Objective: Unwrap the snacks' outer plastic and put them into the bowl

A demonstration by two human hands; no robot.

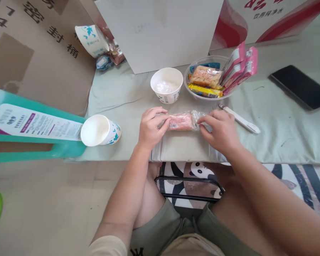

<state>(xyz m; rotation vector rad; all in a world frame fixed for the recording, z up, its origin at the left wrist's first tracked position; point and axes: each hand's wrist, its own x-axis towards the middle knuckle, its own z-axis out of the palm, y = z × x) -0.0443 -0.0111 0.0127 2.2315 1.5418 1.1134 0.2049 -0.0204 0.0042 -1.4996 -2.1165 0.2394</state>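
A pink snack in a clear plastic wrapper [181, 121] lies on the grey-green cloth-covered table [269, 142], near its front edge. My left hand [150, 127] pinches the wrapper's left end, fingers closed on it. My right hand [220, 129] pinches the right end in the same way. Just behind the snack stands a white paper bowl [166, 85], holding something pale. Right of that bowl is a clear bowl [192, 71] filled with several wrapped snacks, pink packets [240, 65] sticking out of it.
A white knife-like tool [240, 119] lies right of my right hand. A paper cup [100, 130] lies on its side at left, beside a teal container [37, 131]. Another cup [92, 40] sits at the back left. A black phone [300, 86] lies far right. A white box [160, 32] stands behind.
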